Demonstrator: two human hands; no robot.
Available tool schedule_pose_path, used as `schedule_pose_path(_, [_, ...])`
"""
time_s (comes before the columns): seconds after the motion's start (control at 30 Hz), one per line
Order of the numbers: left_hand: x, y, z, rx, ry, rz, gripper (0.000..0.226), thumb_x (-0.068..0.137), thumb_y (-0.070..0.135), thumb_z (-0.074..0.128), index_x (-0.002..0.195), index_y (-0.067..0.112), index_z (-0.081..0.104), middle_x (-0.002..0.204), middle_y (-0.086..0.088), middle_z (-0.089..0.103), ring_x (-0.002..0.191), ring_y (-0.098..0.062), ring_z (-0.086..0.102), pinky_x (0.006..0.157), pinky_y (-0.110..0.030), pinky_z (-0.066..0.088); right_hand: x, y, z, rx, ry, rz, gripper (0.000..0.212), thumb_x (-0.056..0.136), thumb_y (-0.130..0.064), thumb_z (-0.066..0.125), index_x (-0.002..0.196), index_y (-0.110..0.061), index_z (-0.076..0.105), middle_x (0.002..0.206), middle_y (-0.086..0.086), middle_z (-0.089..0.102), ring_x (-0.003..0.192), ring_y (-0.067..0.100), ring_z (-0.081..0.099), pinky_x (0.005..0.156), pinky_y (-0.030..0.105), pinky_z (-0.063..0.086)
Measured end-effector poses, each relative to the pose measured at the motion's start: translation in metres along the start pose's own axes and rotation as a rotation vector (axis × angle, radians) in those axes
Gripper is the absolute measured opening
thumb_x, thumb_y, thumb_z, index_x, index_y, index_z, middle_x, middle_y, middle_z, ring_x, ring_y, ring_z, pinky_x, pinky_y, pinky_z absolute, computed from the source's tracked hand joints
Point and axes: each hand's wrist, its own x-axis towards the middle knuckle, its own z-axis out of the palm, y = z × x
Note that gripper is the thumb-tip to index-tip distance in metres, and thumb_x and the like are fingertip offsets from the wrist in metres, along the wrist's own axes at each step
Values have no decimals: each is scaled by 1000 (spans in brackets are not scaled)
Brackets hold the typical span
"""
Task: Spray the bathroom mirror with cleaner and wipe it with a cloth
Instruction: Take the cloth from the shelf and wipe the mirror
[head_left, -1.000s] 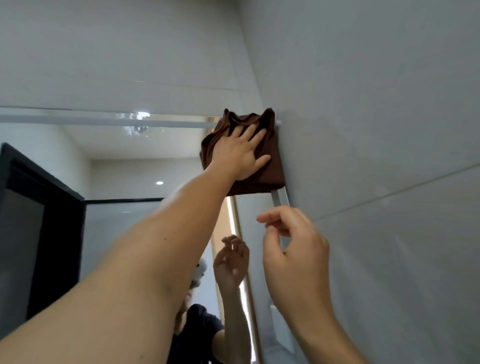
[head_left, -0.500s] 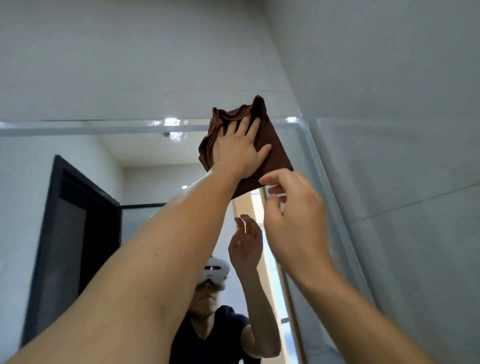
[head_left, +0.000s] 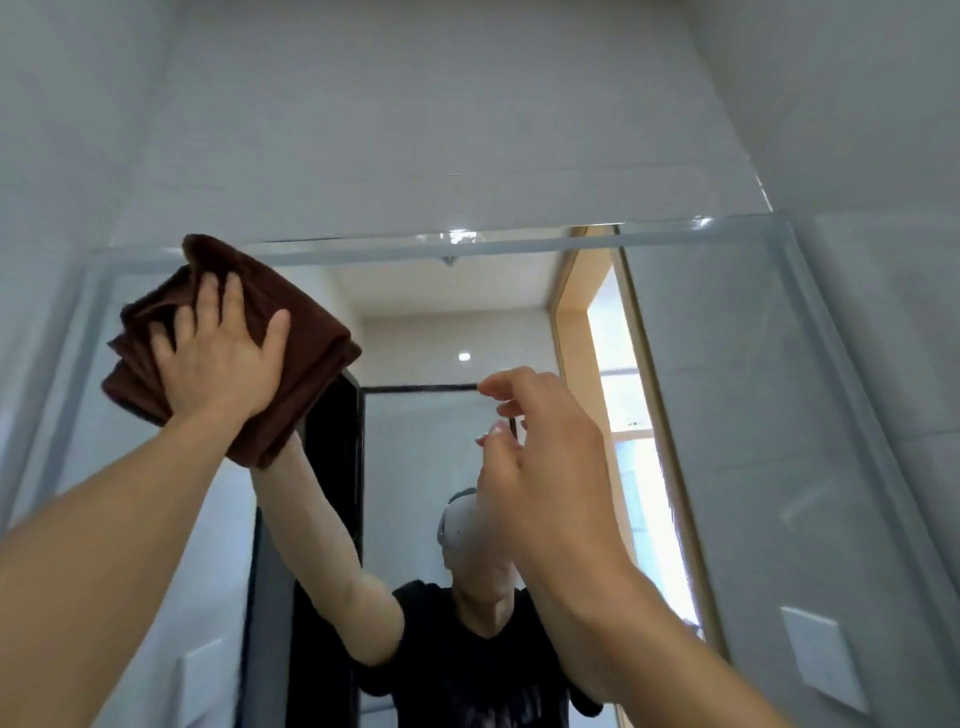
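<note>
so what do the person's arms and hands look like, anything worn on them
Both arms are bare from wrist to as far as the frame shows: no sleeves, gloves, watch or rings visible on the left hand or right hand. The mirror reflection shows a dark short-sleeved top.

The left hand (head_left: 221, 358) is raised on an outstretched arm, palm forward, fingers spread and straight. The right hand (head_left: 540, 457) is lifted beside it, fingers loosely curled with nothing in its grip.
</note>
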Motion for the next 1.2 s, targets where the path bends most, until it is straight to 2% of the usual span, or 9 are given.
schedule_pose_path(0.1, [-5, 1, 1, 7, -11, -59, 78, 95, 67, 17, 157, 18, 20, 165, -7, 19, 146, -37, 24, 118, -60, 12, -2, 2, -6, -19, -22, -21, 33, 94, -13, 50, 120, -33, 57, 112, -20, 54, 96, -3, 54, 77, 12, 45])
schedule_pose_path(0.23, [-15, 47, 3, -12, -3, -186, 79, 93, 62, 16, 157, 14, 20, 164, -9, 19, 148, -36, 20, 120, -60, 8, 2, 13, -38, -48, -73, 7, 34, 96, -12, 50, 122, -31, 57, 114, -17, 53, 95, 4, 63, 78, 24, 54])
schedule_pose_path(0.3, [-18, 88, 2, -35, -11, -159, 79, 93, 60, 18, 156, 12, 22, 164, -10, 20, 149, -36, 19, 120, -60, 7, 5, 22, -57, -85, -70, 7, 32, 96, -12, 51, 123, -30, 57, 115, -16, 55, 94, 3, 62, 76, 18, 52])
schedule_pose_path(0.4, [-21, 170, 5, -51, -35, -16, 77, 95, 59, 22, 156, 13, 22, 164, -10, 20, 147, -36, 21, 120, -59, 7, 7, 37, -85, -124, -56, 21, 34, 97, -12, 52, 124, -31, 57, 116, -18, 55, 94, -2, 54, 71, 4, 41])
schedule_pose_path(0.53, [-36, 288, 8, -69, -71, 189, 75, 95, 59, 21, 157, 16, 18, 165, -5, 18, 146, -33, 23, 120, -56, 8, 5, 59, -122, -141, -29, 43, 31, 97, -11, 52, 118, -32, 59, 114, -19, 56, 92, -5, 54, 68, 2, 40])
schedule_pose_path(0.77, [-68, 437, 9, -117, -123, 594, 68, 98, 55, 21, 158, 23, 16, 164, -1, 22, 147, -26, 23, 121, -53, 5, 18, 96, -184, -155, 134, 135, 28, 95, -2, 47, 98, -28, 58, 101, -15, 60, 91, 1, 58, 76, 24, 53])
schedule_pose_path(0.97, [-103, 486, 6, -143, -159, 885, 64, 101, 55, 23, 158, 28, 15, 165, 3, 19, 148, -25, 24, 120, -49, 15, 13, 107, -209, -217, 199, 153, 28, 96, -2, 46, 93, -27, 57, 97, -13, 60, 91, 0, 59, 69, 15, 48])
schedule_pose_path(1.07, [-115, 478, 6, -215, -214, 892, 67, 99, 59, 27, 158, 29, 15, 165, 4, 18, 149, -25, 23, 111, -45, 33, 9, 100, -202, -240, 204, 167, 27, 96, -2, 46, 89, -26, 56, 92, -10, 60, 88, 1, 58, 64, 14, 46])
schedule_pose_path(1.2, [-107, 437, 4, -214, -195, 901, 69, 97, 64, 27, 157, 31, 18, 164, 5, 20, 147, -24, 25, 106, -42, 38, 8, 77, -175, -257, 140, 133, 27, 94, 0, 47, 85, -25, 54, 88, -9, 59, 82, 5, 56, 63, 21, 47])
